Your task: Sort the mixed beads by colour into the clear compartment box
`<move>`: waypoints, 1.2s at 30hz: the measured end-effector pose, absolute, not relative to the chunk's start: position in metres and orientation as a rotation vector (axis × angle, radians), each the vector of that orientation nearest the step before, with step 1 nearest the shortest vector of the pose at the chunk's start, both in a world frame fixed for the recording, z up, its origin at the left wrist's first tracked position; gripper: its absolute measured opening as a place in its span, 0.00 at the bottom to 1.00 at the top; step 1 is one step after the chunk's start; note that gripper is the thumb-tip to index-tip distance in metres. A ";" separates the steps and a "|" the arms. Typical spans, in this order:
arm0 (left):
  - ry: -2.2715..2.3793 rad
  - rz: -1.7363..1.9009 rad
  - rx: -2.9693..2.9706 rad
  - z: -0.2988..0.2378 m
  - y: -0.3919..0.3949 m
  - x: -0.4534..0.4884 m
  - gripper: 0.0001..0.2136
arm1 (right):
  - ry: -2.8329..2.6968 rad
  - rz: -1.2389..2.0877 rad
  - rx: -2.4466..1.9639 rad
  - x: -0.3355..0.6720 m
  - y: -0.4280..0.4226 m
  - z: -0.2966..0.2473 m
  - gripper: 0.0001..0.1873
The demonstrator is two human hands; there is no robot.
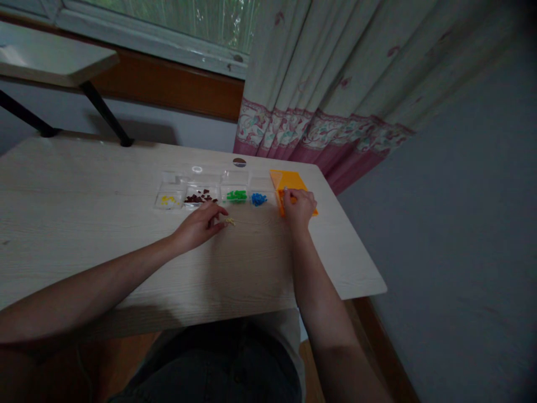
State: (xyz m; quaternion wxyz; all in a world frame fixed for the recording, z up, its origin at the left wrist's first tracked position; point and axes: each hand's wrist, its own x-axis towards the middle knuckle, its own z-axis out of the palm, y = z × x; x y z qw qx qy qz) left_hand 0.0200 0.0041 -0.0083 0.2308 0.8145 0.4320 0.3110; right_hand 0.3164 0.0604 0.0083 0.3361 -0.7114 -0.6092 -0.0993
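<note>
My left hand [204, 220] rests low over the table, thumb and index finger apart, at the edge of a small pile of tiny beige pieces [230, 222]. Nothing shows between those fingers. To the right, my right hand [299, 206] is over an open orange box [291, 179] with its lid folded back. Its fingers are drawn together, and what they hold, if anything, is hidden. The hand covers much of the box's inside. Between the hands stand clear containers with green pieces [236, 196] and blue pieces [259, 199].
Further left are clear containers with dark brown pieces [200, 196] and yellow pieces [168, 200]. A round dark disc [239, 162] lies near the table's back edge. A raised shelf [59, 53] on black legs stands at the back left. A curtain [319, 112] hangs behind the table.
</note>
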 end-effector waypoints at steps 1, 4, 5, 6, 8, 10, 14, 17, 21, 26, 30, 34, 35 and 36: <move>1.201 0.842 2.255 -0.008 0.003 0.021 0.12 | -1.614 -0.269 -1.838 0.314 0.060 0.008 0.18; 1.218 0.819 2.310 -0.008 0.000 0.024 0.11 | -1.684 -0.279 -1.791 0.307 0.059 0.006 0.17; 1.218 0.813 2.330 -0.008 0.000 0.024 0.11 | -1.707 -0.278 -1.774 0.305 0.058 0.006 0.17; 1.217 0.806 2.347 -0.009 0.000 0.024 0.11 | -1.726 -0.277 -1.759 0.303 0.057 0.006 0.17; 1.212 0.801 2.368 -0.009 0.000 0.025 0.10 | -1.748 -0.283 -1.734 0.300 0.055 0.006 0.17; 1.203 0.802 2.375 -0.010 0.000 0.025 0.10 | -1.754 -0.286 -1.712 0.297 0.054 0.007 0.17; 1.195 0.816 2.356 -0.012 0.001 0.025 0.09 | -1.762 -0.273 -1.686 0.293 0.051 0.009 0.16; 1.188 0.809 2.346 -0.012 0.001 0.024 0.08 | -1.791 -0.241 -1.703 0.291 0.049 0.011 0.17; 1.171 0.785 2.368 -0.011 0.002 0.024 0.07 | -1.816 -0.216 -1.708 0.287 0.047 0.011 0.17; 1.229 0.734 2.399 -0.009 0.000 0.026 0.08 | -1.900 -0.197 -1.611 0.279 0.043 0.011 0.16; 1.227 0.792 2.363 -0.011 0.001 0.026 0.10 | -2.125 -0.110 -1.290 0.269 0.036 0.014 0.14; 1.238 0.976 2.084 -0.012 0.007 0.023 0.13 | -2.343 0.056 -0.940 0.250 0.023 0.015 0.12; 1.236 1.007 1.983 -0.011 0.009 0.022 0.14 | -2.355 0.069 -0.916 0.244 0.020 0.015 0.13; 1.226 1.028 1.879 -0.010 0.010 0.022 0.16 | -2.356 0.071 -0.917 0.239 0.018 0.015 0.13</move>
